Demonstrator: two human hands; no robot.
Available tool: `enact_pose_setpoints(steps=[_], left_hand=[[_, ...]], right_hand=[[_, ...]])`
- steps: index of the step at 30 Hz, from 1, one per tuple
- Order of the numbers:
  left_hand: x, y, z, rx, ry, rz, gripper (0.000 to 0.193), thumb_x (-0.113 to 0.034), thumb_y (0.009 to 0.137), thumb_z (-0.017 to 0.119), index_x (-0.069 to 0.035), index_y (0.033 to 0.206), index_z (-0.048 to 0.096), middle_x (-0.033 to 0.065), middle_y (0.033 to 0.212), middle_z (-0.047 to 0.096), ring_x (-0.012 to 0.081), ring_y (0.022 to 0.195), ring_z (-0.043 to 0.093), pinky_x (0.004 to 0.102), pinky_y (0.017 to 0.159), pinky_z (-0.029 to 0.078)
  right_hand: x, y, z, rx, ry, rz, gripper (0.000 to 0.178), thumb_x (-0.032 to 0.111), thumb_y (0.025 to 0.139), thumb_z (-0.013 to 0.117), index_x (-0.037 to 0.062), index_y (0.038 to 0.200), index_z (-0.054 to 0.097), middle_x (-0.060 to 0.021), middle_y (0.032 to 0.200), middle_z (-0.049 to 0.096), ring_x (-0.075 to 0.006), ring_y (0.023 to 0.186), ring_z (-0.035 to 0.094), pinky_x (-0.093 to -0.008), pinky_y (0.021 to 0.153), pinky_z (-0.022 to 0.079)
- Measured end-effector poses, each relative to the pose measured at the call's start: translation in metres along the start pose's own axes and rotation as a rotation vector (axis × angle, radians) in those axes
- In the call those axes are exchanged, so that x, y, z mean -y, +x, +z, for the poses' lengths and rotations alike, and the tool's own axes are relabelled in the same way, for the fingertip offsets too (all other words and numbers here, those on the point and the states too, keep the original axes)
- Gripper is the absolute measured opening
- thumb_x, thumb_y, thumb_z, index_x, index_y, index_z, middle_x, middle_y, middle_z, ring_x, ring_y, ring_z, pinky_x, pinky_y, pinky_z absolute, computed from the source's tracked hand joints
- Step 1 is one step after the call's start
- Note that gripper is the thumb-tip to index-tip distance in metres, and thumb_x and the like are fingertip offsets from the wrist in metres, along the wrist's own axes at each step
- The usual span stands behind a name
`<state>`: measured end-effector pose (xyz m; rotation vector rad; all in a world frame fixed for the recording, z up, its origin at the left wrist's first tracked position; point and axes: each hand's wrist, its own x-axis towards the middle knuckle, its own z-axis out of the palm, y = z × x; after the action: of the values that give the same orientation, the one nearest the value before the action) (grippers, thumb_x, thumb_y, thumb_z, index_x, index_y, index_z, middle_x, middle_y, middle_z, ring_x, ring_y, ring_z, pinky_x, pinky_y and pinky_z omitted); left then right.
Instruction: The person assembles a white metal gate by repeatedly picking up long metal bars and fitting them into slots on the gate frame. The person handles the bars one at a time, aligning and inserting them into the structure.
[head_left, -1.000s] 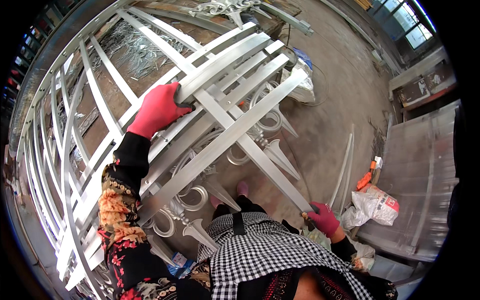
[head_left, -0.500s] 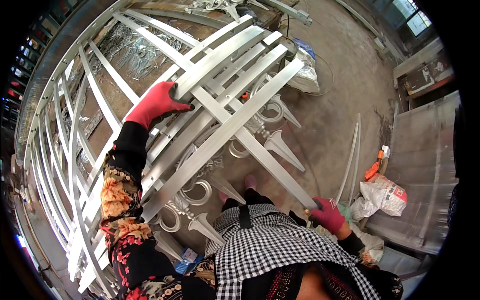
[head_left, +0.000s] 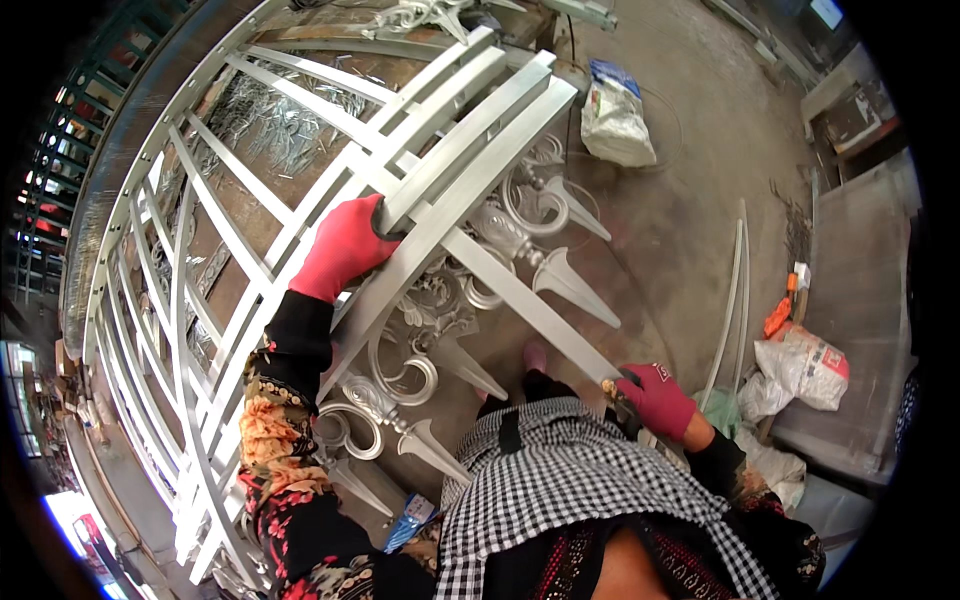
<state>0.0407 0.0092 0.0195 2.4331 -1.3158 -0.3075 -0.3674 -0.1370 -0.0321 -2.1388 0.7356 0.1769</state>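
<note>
Left hand [head_left: 345, 245] grips the silver frame's [head_left: 470, 190] edge; right hand [head_left: 655, 398] seemingly clasps its bar end [head_left: 600, 368], bare floor [head_left: 680, 200] beside

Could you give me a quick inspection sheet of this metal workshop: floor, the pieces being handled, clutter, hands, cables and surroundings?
Surface: dusty concrete floor.
Job's things: silver metal bars lying across a large silver grille frame; ornate scroll-and-spear castings beneath.
Clutter: white sack, crumpled bags, orange item.
Hands: left hand, red-gloved, grips a bar; right hand, red-gloved, holds the slanted bar's lower end.
Cables: thin wire loop near the sack, faint.
Surroundings: grey metal sheet at right; green railings at left.
</note>
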Motion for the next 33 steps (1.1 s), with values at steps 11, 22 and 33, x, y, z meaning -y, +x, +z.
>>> enact_pose_setpoints(steps=[11, 22, 33], left_hand=[[0.023, -0.025, 0.013, -0.199, -0.183, -0.043, 0.035, -0.037, 0.09, 0.05, -0.003, 0.093, 0.061, 0.0204, 0.075, 0.061, 0.0386, 0.071, 0.057, 0.0413, 0.064, 0.045], [0.029, -0.022, 0.009, -0.135, 0.116, -0.15, 0.053, -0.054, 0.077, 0.059, -0.001, 0.082, 0.056, 0.0193, 0.073, 0.061, 0.0378, 0.074, 0.059, 0.0444, 0.063, 0.046], [0.028, -0.011, 0.009, -0.108, 0.001, -0.113, 0.052, -0.053, 0.075, 0.062, -0.002, 0.083, 0.06, 0.0196, 0.077, 0.062, 0.0372, 0.078, 0.06, 0.0437, 0.067, 0.046]], right_hand=[[0.019, 0.013, -0.01, -0.045, -0.338, -0.474, 0.026, 0.017, 0.081, 0.054, 0.0057, 0.104, 0.057, -0.0155, 0.089, 0.059, -0.0332, 0.083, 0.057, -0.0403, 0.071, 0.046], [0.119, 0.118, -0.001, 0.158, -0.058, -0.123, 0.032, 0.03, 0.09, 0.049, 0.0022, 0.103, 0.057, -0.014, 0.077, 0.061, -0.0282, 0.063, 0.062, -0.0394, 0.061, 0.05], [0.125, 0.148, 0.007, 0.018, -0.153, -0.154, 0.063, 0.056, 0.085, 0.045, -0.0008, 0.111, 0.055, -0.0246, 0.098, 0.059, -0.0345, 0.085, 0.06, -0.0417, 0.073, 0.047]])
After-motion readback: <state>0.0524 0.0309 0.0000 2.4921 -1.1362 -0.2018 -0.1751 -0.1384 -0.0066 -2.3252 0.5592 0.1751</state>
